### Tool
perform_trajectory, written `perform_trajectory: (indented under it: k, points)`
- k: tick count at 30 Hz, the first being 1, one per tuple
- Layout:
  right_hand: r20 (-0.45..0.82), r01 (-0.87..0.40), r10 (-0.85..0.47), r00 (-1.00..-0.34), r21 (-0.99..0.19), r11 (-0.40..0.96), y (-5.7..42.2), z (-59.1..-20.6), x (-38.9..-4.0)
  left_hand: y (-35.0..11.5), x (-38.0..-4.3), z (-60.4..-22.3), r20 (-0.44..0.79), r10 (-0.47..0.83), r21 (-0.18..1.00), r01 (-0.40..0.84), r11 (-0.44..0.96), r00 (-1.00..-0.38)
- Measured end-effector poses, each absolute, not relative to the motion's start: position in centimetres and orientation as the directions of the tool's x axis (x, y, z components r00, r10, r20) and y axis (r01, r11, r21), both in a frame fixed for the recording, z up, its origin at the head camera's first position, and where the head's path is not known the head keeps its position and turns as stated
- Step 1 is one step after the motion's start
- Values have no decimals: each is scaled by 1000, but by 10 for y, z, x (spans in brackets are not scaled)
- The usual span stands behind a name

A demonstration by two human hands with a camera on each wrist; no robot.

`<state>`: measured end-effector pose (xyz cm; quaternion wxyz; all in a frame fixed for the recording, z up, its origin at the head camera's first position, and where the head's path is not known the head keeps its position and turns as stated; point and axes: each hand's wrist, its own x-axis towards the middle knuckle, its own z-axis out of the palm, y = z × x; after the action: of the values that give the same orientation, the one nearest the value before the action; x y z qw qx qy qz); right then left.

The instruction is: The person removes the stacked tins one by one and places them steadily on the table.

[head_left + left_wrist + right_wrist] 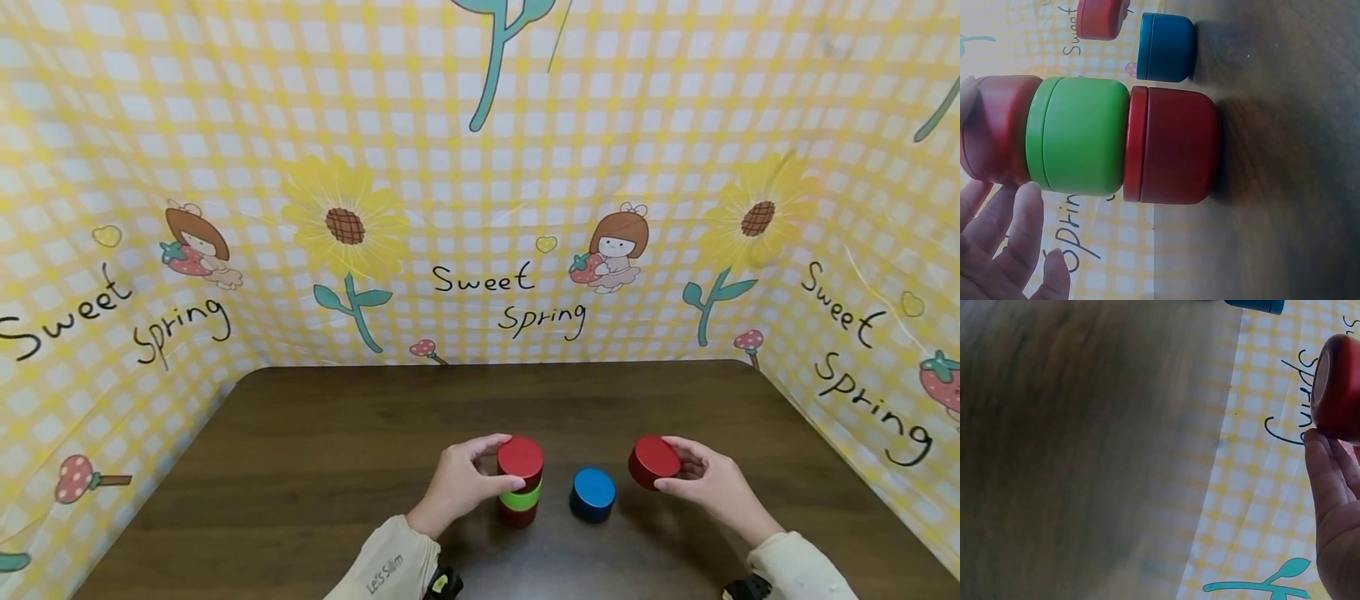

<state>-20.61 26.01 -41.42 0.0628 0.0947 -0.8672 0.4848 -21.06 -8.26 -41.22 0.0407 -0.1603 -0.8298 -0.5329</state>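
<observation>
Three small round lidded tins stand stacked on the table: a bottom red tin [1179, 147], a green tin [1082, 136] and a top red tin [521, 458]. My left hand [459, 485] grips the top one from the left, thumb at its near side and fingers behind. To the right of the stack, a blue tin [594, 490] sits upright on the wood. Further right, another red tin [652, 461] is held slightly tilted by my right hand [711, 482], between thumb and fingers. The right wrist view shows that tin's underside, raised off the table.
The dark wooden table [360, 425] spreads out around the tins. A yellow checked cloth [480, 192] with printed flowers and lettering hangs along its back and both sides.
</observation>
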Motion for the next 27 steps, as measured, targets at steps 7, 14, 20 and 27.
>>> perform_trajectory:
  k: [7, 14, 20, 27]
  points:
    - [192, -241, -148, -970, -841, 485, 265, -419, -210, -82, -212, -412, 252, 223, 861, 323, 392, -942]
    - [170, -236, -171, -971, -817, 526, 268, -422, -213, -82, -211, -412, 279, 223, 845, 349, 405, -934]
    - [129, -210, -183, -975, -811, 547, 268, -421, -214, -83, -211, -411, 275, 230, 848, 348, 399, -934]
    - [71, -161, -181, -981, -818, 552, 266, -423, -216, -84, -212, -411, 260, 246, 855, 341, 390, -934]
